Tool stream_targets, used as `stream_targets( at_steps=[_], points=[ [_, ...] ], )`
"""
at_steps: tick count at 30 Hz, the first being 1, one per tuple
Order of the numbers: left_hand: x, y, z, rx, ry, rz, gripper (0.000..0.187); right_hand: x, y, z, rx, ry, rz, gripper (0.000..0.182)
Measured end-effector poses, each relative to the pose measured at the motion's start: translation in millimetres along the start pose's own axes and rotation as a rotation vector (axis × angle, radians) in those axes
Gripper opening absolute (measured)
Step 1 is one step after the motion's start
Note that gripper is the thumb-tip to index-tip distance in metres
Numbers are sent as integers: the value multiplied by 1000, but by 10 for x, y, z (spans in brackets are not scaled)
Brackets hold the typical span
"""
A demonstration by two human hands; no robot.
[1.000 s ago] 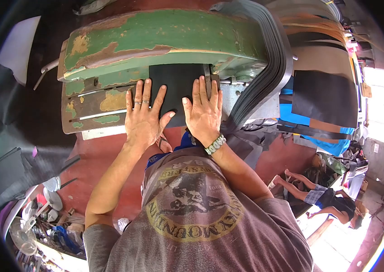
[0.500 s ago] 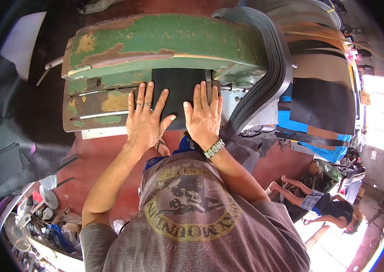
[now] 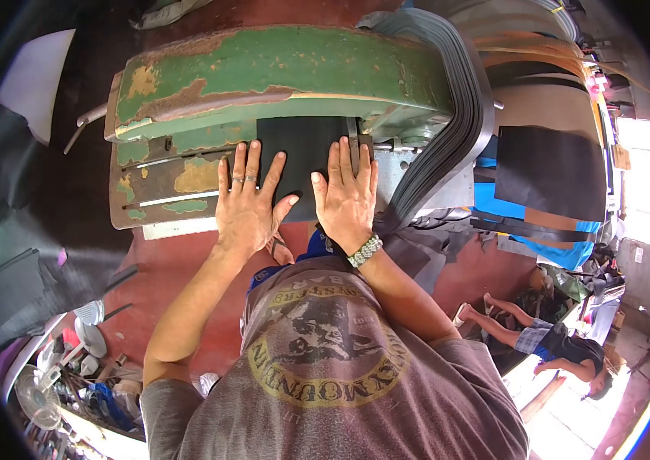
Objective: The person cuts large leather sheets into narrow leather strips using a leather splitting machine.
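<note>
A black sheet (image 3: pixel 302 142) lies on the worn metal bed (image 3: pixel 179 172) of a green machine (image 3: pixel 279 73), its far edge hidden beneath the machine's body. My left hand (image 3: pixel 248 203) rests flat with fingers spread, over the bed and the sheet's left side. On the sheet's right side lies my right hand (image 3: pixel 346 192), palm down, its fingers stretched out beside a narrow metal bar. To the right, a thick bundle of dark strips (image 3: pixel 459 100) hangs over the machine's end.
Dark material (image 3: pixel 56 222) covers the left side. Black and blue sheets (image 3: pixel 551 172) are stacked at the right. A fan (image 3: pixel 37 399) and clutter stand at lower left. Another person (image 3: pixel 562 349) is at lower right.
The view has shifted slightly. Both hands keep nearly the same places on the sheet and bed, and the sheet shows no clear movement.
</note>
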State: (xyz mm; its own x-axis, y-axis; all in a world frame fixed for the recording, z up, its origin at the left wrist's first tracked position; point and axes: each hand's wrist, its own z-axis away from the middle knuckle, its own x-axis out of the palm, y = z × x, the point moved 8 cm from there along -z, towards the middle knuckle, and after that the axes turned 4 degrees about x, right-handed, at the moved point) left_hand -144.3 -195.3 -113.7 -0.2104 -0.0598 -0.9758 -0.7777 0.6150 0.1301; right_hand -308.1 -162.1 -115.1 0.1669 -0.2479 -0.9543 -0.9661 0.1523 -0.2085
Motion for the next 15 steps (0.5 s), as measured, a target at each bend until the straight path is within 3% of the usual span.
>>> stream_targets(
  at_steps=[15],
  points=[
    [-21, 6, -3, 11, 10, 7, 71, 1, 5, -4, 13, -8, 4, 65]
  ],
)
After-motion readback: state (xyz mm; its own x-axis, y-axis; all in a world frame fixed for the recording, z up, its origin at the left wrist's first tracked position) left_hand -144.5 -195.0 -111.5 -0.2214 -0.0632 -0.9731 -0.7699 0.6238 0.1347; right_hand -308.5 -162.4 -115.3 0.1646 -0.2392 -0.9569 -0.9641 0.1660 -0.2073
